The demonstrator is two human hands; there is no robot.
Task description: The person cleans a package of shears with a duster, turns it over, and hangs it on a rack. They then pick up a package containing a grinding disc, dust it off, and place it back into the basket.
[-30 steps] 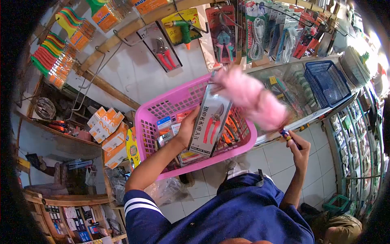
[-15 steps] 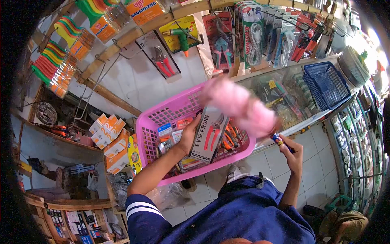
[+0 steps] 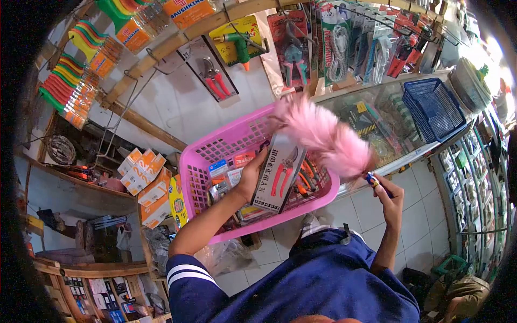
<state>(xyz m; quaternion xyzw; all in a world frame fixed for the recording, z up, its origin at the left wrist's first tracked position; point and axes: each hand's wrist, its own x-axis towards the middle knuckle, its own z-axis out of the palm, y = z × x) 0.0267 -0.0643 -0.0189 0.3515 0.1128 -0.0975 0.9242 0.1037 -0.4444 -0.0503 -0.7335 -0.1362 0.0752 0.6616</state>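
My left hand [image 3: 252,180] grips the left edge of a carded pack of red-handled pruning shears [image 3: 283,175], held over the pink plastic basket [image 3: 258,232]. In my right hand [image 3: 389,194] is the dark blue handle of a fluffy pink feather duster [image 3: 328,134]. The duster's head stretches up and to the left, overlapping the top of the pack in this view. Inside the basket, several packaged items and orange-and-black handled tools [image 3: 308,180] lie around and beneath the pack.
Behind the basket, a rail holds hanging packs, including another pack of shears [image 3: 214,78] and a green spray nozzle [image 3: 239,46]. A glass counter [image 3: 371,118] carries a dark blue basket [image 3: 435,107] at right. Orange-and-white boxes [image 3: 145,177] are stacked left of the pink basket.
The duster, blurred by motion before, now shows sharply, its head slightly higher over the pack's top. The left hand and pack have hardly moved.
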